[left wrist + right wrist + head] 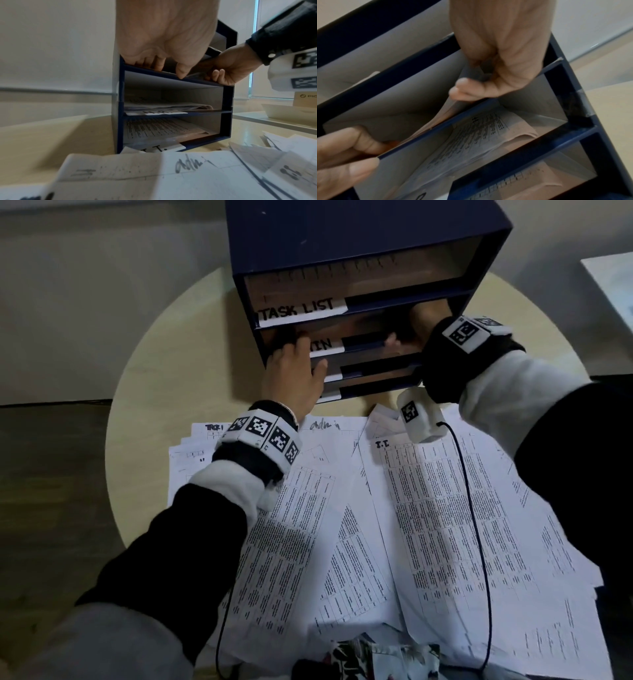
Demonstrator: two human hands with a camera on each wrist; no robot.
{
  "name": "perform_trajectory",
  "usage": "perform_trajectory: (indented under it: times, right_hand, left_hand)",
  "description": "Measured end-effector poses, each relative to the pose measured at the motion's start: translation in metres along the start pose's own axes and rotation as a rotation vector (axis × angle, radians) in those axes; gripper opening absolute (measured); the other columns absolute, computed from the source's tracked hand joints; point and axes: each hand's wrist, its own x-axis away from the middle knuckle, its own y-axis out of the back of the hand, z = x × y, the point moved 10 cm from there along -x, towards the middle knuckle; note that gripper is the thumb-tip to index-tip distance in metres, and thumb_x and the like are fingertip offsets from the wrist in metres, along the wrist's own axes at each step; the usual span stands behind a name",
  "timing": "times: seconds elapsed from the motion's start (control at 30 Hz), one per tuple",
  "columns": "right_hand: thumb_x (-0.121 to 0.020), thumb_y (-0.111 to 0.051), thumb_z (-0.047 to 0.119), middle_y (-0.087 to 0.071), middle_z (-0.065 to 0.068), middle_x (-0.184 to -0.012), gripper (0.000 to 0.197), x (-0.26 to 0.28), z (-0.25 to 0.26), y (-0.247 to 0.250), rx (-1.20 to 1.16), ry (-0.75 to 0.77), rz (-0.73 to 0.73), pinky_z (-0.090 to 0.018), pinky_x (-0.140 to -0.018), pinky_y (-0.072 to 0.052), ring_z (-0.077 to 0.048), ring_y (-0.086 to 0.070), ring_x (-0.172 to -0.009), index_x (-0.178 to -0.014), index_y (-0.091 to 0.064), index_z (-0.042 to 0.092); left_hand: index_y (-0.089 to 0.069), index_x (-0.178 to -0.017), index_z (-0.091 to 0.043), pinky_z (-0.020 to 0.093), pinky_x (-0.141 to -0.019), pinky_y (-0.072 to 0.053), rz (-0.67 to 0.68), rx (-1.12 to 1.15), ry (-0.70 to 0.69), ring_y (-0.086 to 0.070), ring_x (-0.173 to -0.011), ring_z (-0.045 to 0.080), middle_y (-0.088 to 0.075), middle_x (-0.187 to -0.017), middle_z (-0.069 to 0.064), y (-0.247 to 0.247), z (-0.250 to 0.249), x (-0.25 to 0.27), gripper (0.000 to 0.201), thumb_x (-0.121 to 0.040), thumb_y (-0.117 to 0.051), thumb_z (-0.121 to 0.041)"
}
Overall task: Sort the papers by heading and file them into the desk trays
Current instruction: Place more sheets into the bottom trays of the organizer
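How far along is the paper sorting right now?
Partly done: the dark blue desk tray unit already holds papers in its two lower slots. In hand: both the left hand and right hand work papers into the second slot. Left: many loose printed sheets on the round table.

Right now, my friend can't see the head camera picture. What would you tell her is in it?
Both hands reach into the second slot of a dark blue desk tray organiser: the left hand at its front edge, the right hand inside. Its top slot is labelled TASK LIST. Printed white papers lie spread on the round pale wooden table.
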Motion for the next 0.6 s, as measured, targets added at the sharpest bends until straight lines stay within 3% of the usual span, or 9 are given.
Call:
perform_trajectory:
  times: [0.07,0.13,0.2,0.23,0.3,0.37,0.47,0.53,0.6]
  right_hand:
    - [-0.096,-0.042,0.007,-0.05,-0.007,-0.072,0.014,0.003,-0.001,-0.015,0.048,0.01,0.075,-0.014,-0.036,-0.042,-0.009,-0.052,-0.034,-0.084,-0.048,0.011]
    - [-0.089,-0.058,0.007,-0.059,-0.004,-0.079,0.012,0.005,-0.003,-0.034,0.072,0.027,0.176,-0.016,-0.05,-0.052,-0.011,-0.061,-0.059,-0.079,-0.055,0.014]
    - [-0.089,-0.057,0.005,-0.063,-0.006,-0.09,0.01,0.005,-0.005,-0.041,0.018,0.049,0.176,-0.026,-0.071,-0.058,-0.018,-0.064,-0.08,-0.083,-0.057,0.013]
    - [-0.091,-0.053,0.005,-0.063,-0.011,-0.102,0.006,-0.001,-0.006,-0.042,0.027,0.054,0.136,-0.032,-0.083,-0.056,-0.024,-0.063,-0.093,-0.091,-0.057,0.01]
    - [-0.097,-0.044,0.013,-0.05,-0.019,-0.132,0.027,-0.011,-0.009,-0.032,0.138,-0.024,-0.006,-0.036,-0.101,-0.043,-0.031,-0.051,-0.12,-0.119,-0.052,0.001]
    - [-0.099,-0.038,0.03,-0.04,-0.022,-0.142,0.047,-0.011,-0.009,-0.021,0.417,-0.007,-0.159,-0.038,-0.106,-0.029,-0.035,-0.039,-0.129,-0.135,-0.041,0.001]
    - [-0.097,-0.039,0.037,-0.048,-0.023,-0.134,0.052,0.0,0.004,-0.026,0.554,0.119,-0.153,-0.04,-0.103,-0.034,-0.035,-0.047,-0.123,-0.133,-0.043,-0.001]
    - [-0.093,-0.049,0.016,-0.062,-0.028,-0.106,0.034,-0.007,-0.01,-0.019,0.208,0.095,-0.116,-0.039,-0.085,-0.053,-0.035,-0.064,-0.096,-0.119,-0.05,-0.007]
    - [-0.084,-0.048,0.0,-0.063,-0.028,-0.08,0.021,-0.009,-0.023,-0.01,-0.002,0.061,-0.172,-0.04,-0.064,-0.059,-0.034,-0.067,-0.067,-0.101,-0.053,-0.01]
  left_hand:
    - [-0.04,-0.125,0.0,0.038,-0.091,-0.033,0.006,-0.008,-0.002,-0.046,-0.112,0.035,-0.05,-0.12,0.023,-0.001,0.0,0.0,0.04,-0.098,-0.037,-0.03]
    - [-0.04,-0.126,0.0,0.039,-0.091,-0.033,0.013,-0.012,-0.002,-0.046,-0.111,0.035,-0.05,-0.12,0.024,-0.002,0.001,-0.001,0.04,-0.098,-0.037,-0.029]
    - [-0.041,-0.125,0.0,0.038,-0.09,-0.033,0.017,-0.009,-0.001,-0.047,-0.11,0.035,-0.05,-0.12,0.023,-0.003,0.002,-0.001,0.039,-0.098,-0.038,-0.029]
    - [-0.041,-0.124,0.0,0.038,-0.089,-0.033,0.017,-0.008,-0.003,-0.047,-0.11,0.035,-0.05,-0.12,0.023,-0.004,0.002,-0.001,0.039,-0.098,-0.038,-0.028]
    - [-0.041,-0.123,0.0,0.038,-0.089,-0.033,0.018,-0.008,-0.009,-0.047,-0.109,0.035,-0.05,-0.119,0.023,-0.004,0.002,-0.002,0.038,-0.098,-0.038,-0.028]
    - [-0.041,-0.123,0.0,0.038,-0.09,-0.033,0.019,-0.009,-0.01,-0.047,-0.11,0.035,-0.05,-0.119,0.023,-0.005,0.002,-0.002,0.038,-0.098,-0.038,-0.029]
    - [-0.041,-0.122,0.0,0.038,-0.092,-0.032,-0.005,-0.007,0.0,-0.046,-0.11,0.034,-0.05,-0.12,0.022,-0.004,0.003,-0.001,0.039,-0.098,-0.038,-0.03]
    - [-0.043,-0.12,0.0,0.039,-0.094,-0.03,-0.048,-0.02,-0.02,-0.045,-0.11,0.034,-0.049,-0.119,0.022,-0.002,0.001,0.002,0.038,-0.097,-0.039,-0.03]
    - [-0.047,-0.117,0.002,0.039,-0.095,-0.029,-0.095,-0.05,-0.088,-0.045,-0.11,0.034,-0.049,-0.118,0.022,0.001,-0.007,0.005,0.037,-0.096,-0.041,-0.029]
